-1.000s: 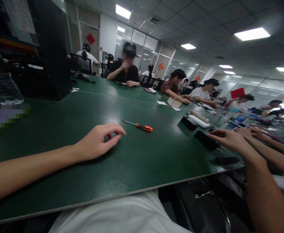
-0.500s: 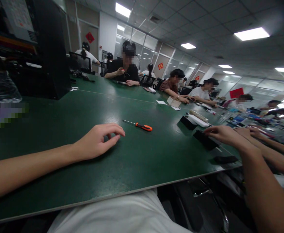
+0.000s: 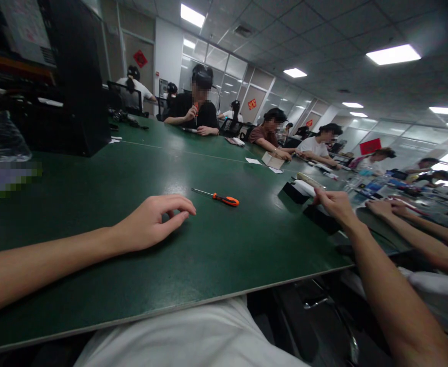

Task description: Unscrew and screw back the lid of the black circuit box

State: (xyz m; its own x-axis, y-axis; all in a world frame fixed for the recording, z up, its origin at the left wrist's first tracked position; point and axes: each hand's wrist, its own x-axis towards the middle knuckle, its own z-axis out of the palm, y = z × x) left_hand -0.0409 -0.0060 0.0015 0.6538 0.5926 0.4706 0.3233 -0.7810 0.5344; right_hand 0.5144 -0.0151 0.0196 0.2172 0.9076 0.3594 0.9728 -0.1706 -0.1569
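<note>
My left hand (image 3: pixel 160 223) rests on the green table (image 3: pixel 216 260), fingers loosely curved and thumb apart, holding nothing. Just beyond its fingertips lies an orange and black screwdriver (image 3: pixel 226 199), its shaft pointing left. At the right, my right hand (image 3: pixel 333 206) is closed in a pinch above a black open box (image 3: pixel 319 218). Its fingertips are by the end of a white object (image 3: pixel 304 187) at another black box (image 3: pixel 294 192); what they pinch is too small to make out. A beige roll (image 3: pixel 308 180) lies behind the white object.
A black computer case (image 3: pixel 82 81) and a clear plastic bag (image 3: pixel 4 135) stand at the left. White paper pieces (image 3: pixel 253 161) and a small beige box (image 3: pixel 272 160) lie farther back. A neighbour's hands (image 3: pixel 380 208) are close at the right; other people sit around the tables.
My right hand has moved left and slightly up, from the nearer black box toward the white object, its fingers now pinched. My left hand and the screwdriver have stayed put.
</note>
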